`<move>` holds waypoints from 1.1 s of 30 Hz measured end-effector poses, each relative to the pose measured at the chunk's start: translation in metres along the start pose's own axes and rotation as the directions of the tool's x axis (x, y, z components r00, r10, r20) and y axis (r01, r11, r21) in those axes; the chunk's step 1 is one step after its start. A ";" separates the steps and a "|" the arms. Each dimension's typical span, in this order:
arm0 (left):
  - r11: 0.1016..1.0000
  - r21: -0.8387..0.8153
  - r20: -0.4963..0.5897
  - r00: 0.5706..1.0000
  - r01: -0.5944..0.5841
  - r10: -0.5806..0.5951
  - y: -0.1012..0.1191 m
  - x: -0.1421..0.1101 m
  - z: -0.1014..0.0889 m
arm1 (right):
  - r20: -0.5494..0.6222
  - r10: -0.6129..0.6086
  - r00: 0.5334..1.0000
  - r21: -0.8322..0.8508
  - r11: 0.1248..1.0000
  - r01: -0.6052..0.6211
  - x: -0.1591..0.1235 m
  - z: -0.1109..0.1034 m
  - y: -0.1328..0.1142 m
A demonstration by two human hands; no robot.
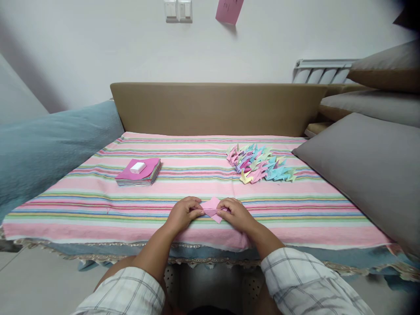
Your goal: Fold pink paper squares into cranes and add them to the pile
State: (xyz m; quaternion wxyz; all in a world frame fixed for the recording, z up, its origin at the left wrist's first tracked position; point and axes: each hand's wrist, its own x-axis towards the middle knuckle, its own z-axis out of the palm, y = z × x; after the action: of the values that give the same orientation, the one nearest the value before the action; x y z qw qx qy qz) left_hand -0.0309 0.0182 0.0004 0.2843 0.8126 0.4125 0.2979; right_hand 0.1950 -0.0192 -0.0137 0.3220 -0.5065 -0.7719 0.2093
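Observation:
A partly folded piece of pink origami paper [211, 205] lies low over the striped cloth, between my two hands. My left hand [185, 214] pinches its left edge between thumb and fingers. On the opposite side, my right hand [236, 213] grips the right edge the same way. The paper has a diamond outline with a crease across its middle, and the fingers cover its side corners. Up and to the right sits a pile of folded paper cranes [259, 164] in pink, blue, yellow, green and purple.
On the left, a stack of square coloured paper [152, 175] carries a small white block [138, 168]. The striped cloth [193, 151] covers the seat. A brown backrest [210, 109] stands behind it. Grey cushions [367, 170] border the right, a blue-covered armrest [62, 140] the left.

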 end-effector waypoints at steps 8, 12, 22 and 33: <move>0.997 0.081 0.074 0.997 -0.008 0.002 0.008 0.003 -0.006 | 0.015 -0.066 0.998 0.011 0.998 0.066 0.001 -0.004 0.007; 0.994 0.113 0.065 0.998 -0.014 0.007 0.011 0.005 -0.006 | -0.014 0.015 1.000 0.008 1.000 -0.015 0.003 -0.002 0.006; 0.989 0.148 0.012 1.000 0.023 -0.025 0.011 0.006 0.000 | -0.073 0.118 0.990 0.000 0.993 -0.118 0.007 0.005 -0.005; 0.983 0.182 0.145 0.988 0.025 -0.052 0.013 0.005 0.004 | -0.042 0.212 0.976 -0.018 0.977 -0.213 0.009 0.010 -0.010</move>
State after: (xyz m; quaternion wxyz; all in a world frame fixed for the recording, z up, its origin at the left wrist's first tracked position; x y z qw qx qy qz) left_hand -0.0190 0.0146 0.0085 0.2454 0.8469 0.4308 0.1923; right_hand 0.1789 -0.0148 -0.0115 0.3073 -0.5939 -0.7091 0.2237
